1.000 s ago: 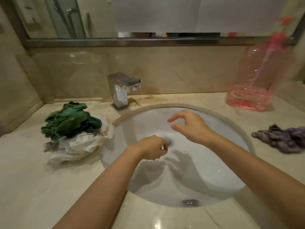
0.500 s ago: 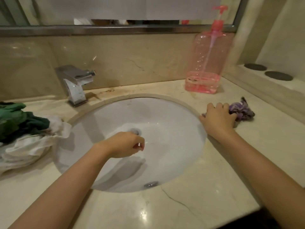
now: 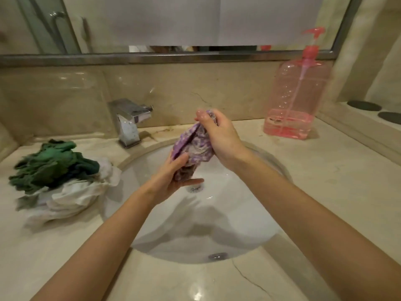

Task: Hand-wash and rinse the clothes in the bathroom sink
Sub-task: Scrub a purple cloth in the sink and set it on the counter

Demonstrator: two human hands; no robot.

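Purple cloth (image 3: 195,146) hangs gripped between right hand (image 3: 219,137) and left hand (image 3: 171,179).

Both bare forearms reach in from the lower edge of the view and converge toward the centre. The right hand (image 3: 219,137) is raised higher, wrist bent, its fingers and thumb curled and pinching the top of a bunched purple patterned cloth (image 3: 194,146); the fingertips (image 3: 200,115) point up and to the left. The left hand (image 3: 171,179) sits lower, palm turned upward and to the right, thumb pressing the near side of the cloth's lower part while the fingers extend beneath it. Those fingers seem to cup the cloth, though the fabric hides most of them.
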